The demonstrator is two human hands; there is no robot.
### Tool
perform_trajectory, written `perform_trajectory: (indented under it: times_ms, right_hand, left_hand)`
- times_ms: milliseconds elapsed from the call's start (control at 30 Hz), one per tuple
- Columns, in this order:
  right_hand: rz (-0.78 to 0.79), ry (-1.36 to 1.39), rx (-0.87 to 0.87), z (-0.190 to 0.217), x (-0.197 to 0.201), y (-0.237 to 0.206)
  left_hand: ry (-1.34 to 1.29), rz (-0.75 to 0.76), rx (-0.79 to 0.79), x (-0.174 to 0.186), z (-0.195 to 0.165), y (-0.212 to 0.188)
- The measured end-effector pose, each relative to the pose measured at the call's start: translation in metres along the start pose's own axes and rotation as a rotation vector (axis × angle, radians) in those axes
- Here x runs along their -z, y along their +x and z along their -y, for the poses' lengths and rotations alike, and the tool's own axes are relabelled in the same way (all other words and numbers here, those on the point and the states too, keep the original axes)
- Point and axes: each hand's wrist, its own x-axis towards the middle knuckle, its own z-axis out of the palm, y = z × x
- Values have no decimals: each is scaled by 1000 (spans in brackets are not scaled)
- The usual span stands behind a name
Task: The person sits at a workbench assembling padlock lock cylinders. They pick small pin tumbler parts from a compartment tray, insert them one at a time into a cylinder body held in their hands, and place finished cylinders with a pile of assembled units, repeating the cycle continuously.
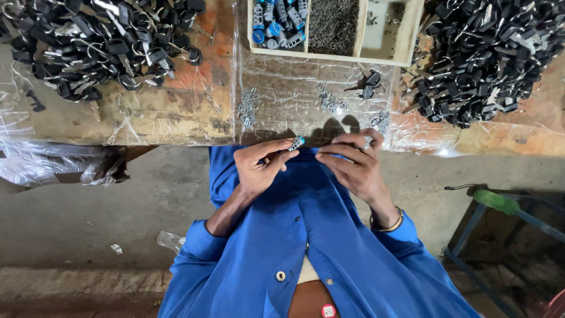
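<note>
Left hand (259, 162) pinching lock cylinder (296, 143); more cylinders in wooden tray (406, 35).

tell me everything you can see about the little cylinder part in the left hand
The small cylinder part looks like metal, silvery with a blue end, and ridged or slotted along its body. It lies roughly level, tilted slightly, blue end up and right. The left hand pinches it at the fingertips, just below the table edge and above the blue shirt. The right hand is close but apart. Finer detail is too small to tell.
</note>
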Motion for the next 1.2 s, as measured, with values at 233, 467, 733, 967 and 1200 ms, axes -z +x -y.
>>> perform_trajectory:
  times_ms: [233,467,733,967,1200]
  right_hand:
    - [-205,330,-261,20,-13,7]
    - [-260,369,-290,32,-26,8]
    - [-218,293,-271,37,-29,11]
    - [-113,93,-275,16,0,-1]
    - [-219,-491,-390,-24,20,-36]
  left_hand:
    - [62,8,-2,-10,-15,-3]
    - [71,11,-46,-7,-16,-6]
    - [351,23,-329,-1,-16,-2]
    - [306,79,-345,-12,-15,0]
    - [133,92,-148,-23,7,-7]
